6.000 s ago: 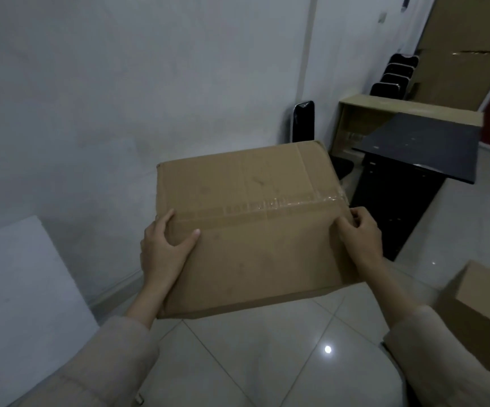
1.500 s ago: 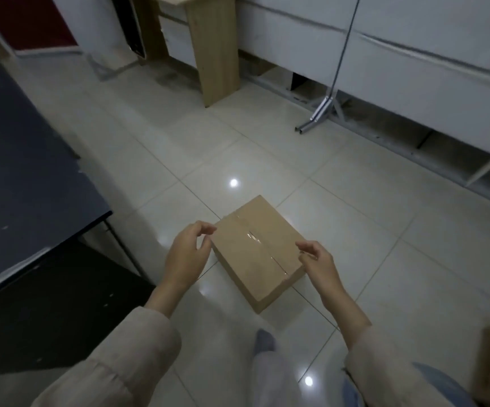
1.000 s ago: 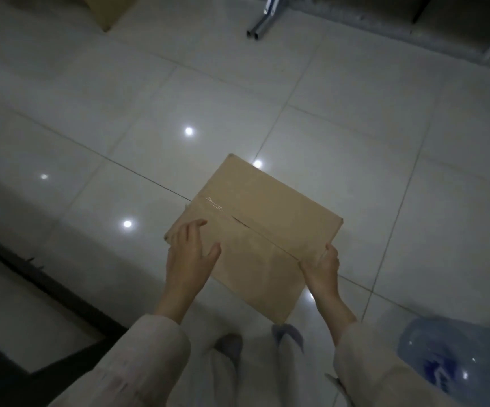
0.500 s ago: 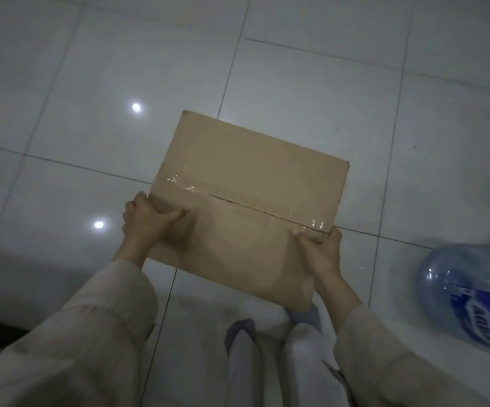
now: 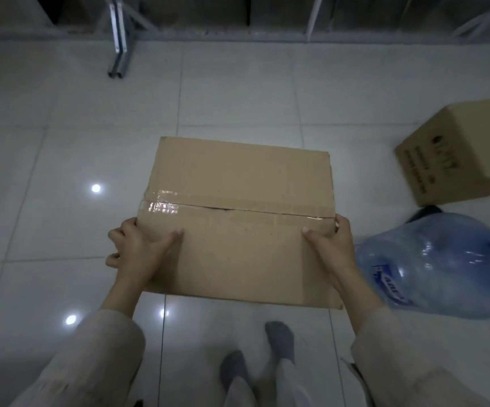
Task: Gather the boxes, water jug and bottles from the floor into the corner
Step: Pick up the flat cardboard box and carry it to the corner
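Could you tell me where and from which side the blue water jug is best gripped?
The jug lies on its side by the right hand. Its neck probably points away toward the printed box, so grip there from the far end, steadying the round body, which may roll.

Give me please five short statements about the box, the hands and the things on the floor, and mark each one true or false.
1. Both hands grip the taped cardboard box: left hand on its left edge, right hand on its right edge. True.
2. The blue water jug stands upright. False: it lies on its side.
3. The jug is to the left of the held box. False: it is on the right.
4. A second cardboard box sits on the tiled floor beyond the jug. True.
5. The held box's flaps are wide open. False: tape runs along the seam.
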